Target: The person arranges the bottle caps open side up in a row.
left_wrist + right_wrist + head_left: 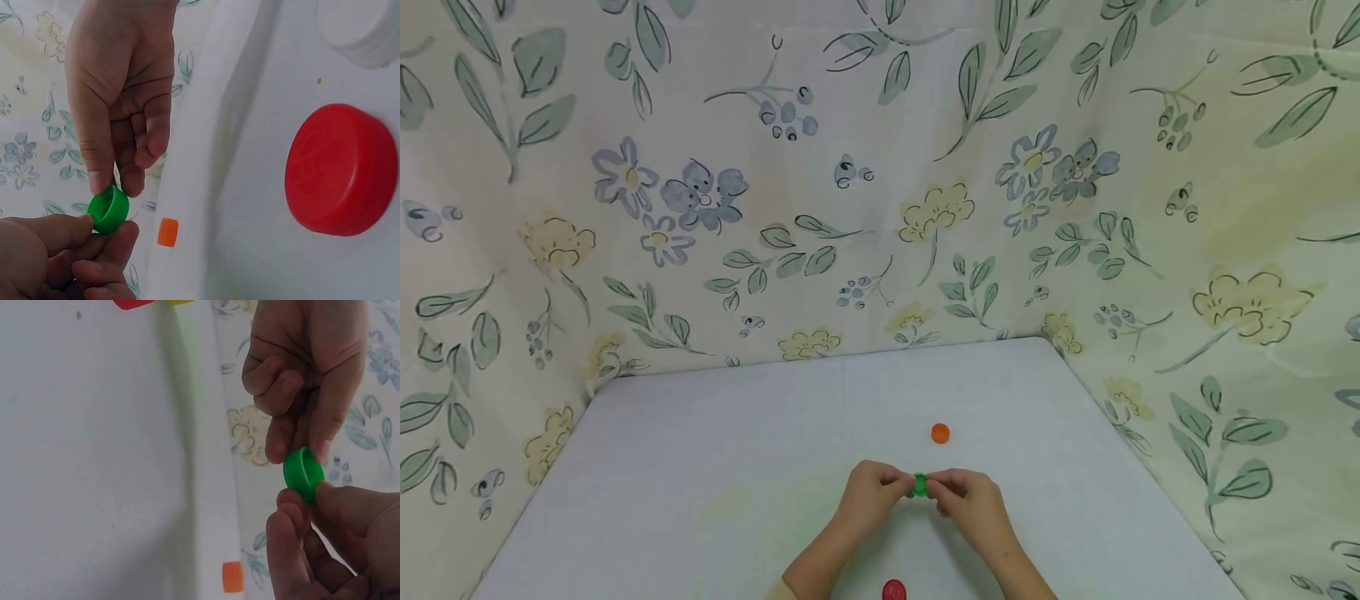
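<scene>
A small green bottle cap (921, 485) is held up between both hands over the white table. My left hand (868, 493) pinches its left edge between thumb and fingers. From the opposite side, my right hand (973, 502) pinches the other edge. The left wrist view shows the cap's hollow inside (107, 211), with the fingertips of both hands at its rim. In the right wrist view the green cap (302, 475) is tilted, its ridged outer wall partly visible.
An orange cap (940, 433) lies on the white table (737, 442) beyond the hands. Nearer the body sits a red cap (894, 590), with a white round cap (359, 31) close by. Part of a yellow thing (181, 302) shows beside the red one. Flowered cloth (850, 167) hangs behind the table.
</scene>
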Demonstrator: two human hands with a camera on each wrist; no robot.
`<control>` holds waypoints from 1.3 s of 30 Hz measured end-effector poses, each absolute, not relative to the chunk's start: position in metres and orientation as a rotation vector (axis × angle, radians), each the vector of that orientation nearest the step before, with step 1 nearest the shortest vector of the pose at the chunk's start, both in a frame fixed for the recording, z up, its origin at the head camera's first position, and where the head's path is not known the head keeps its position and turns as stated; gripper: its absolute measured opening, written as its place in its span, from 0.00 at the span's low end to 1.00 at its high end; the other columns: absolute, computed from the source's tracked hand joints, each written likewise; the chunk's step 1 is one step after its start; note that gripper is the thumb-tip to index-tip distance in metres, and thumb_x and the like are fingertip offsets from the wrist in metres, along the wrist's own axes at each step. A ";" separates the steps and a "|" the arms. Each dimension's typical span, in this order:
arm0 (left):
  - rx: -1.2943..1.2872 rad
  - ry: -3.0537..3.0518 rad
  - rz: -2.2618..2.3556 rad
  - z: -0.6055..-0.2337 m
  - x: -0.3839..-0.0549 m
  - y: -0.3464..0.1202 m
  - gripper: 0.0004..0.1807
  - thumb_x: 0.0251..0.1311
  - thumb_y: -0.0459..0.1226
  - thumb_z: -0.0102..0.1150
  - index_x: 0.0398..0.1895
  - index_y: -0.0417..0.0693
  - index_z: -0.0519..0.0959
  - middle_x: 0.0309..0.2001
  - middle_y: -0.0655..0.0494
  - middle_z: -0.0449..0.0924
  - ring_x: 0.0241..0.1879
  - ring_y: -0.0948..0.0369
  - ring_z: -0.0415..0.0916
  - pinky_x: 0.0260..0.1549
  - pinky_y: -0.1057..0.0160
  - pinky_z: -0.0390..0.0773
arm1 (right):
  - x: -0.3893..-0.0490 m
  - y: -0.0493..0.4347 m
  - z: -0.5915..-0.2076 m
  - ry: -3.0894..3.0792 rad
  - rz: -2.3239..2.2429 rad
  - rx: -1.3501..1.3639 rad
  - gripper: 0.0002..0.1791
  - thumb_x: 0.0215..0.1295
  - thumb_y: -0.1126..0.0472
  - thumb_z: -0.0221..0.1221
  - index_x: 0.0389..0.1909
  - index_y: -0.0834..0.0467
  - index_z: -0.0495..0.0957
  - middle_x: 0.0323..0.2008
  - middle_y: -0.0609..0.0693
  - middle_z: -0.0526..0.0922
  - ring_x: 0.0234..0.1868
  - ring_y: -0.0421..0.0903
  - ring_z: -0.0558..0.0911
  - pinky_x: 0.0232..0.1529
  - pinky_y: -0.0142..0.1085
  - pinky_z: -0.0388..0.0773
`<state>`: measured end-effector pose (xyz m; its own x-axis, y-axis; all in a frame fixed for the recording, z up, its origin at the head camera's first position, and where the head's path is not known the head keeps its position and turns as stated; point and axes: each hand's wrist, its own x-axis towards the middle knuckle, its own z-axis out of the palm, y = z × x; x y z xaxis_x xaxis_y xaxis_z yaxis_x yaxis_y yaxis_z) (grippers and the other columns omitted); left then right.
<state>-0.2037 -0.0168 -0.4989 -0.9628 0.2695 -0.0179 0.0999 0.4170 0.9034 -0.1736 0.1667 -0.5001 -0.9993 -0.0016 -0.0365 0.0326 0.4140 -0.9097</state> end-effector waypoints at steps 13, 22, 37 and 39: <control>0.174 2.488 1.678 -0.502 -0.223 -0.011 0.09 0.57 0.42 0.63 0.23 0.50 0.86 0.23 0.61 0.82 0.35 0.61 0.71 0.30 0.61 0.67 | -0.197 0.162 -0.501 2.596 -1.778 0.068 0.11 0.60 0.53 0.63 0.34 0.57 0.84 0.29 0.52 0.84 0.26 0.46 0.81 0.29 0.34 0.79; 0.077 2.479 1.707 -0.506 -0.241 -0.009 0.09 0.56 0.41 0.64 0.24 0.46 0.85 0.22 0.57 0.83 0.29 0.62 0.71 0.26 0.64 0.71 | -0.216 0.157 -0.508 2.663 -1.759 0.044 0.10 0.61 0.57 0.63 0.36 0.61 0.82 0.28 0.52 0.84 0.24 0.46 0.81 0.27 0.33 0.78; -0.008 2.417 1.780 -0.517 -0.277 0.006 0.07 0.56 0.36 0.63 0.26 0.41 0.83 0.22 0.49 0.83 0.13 0.64 0.70 0.16 0.68 0.70 | -0.251 0.153 -0.510 2.861 -1.563 0.178 0.05 0.56 0.63 0.65 0.29 0.61 0.83 0.20 0.48 0.82 0.18 0.41 0.78 0.22 0.33 0.74; -0.028 2.424 1.764 -0.521 -0.282 0.007 0.07 0.56 0.35 0.63 0.26 0.41 0.83 0.21 0.50 0.82 0.13 0.64 0.70 0.15 0.68 0.70 | -0.255 0.152 -0.513 2.898 -1.530 0.180 0.04 0.56 0.63 0.65 0.27 0.61 0.83 0.18 0.48 0.81 0.17 0.40 0.77 0.20 0.33 0.73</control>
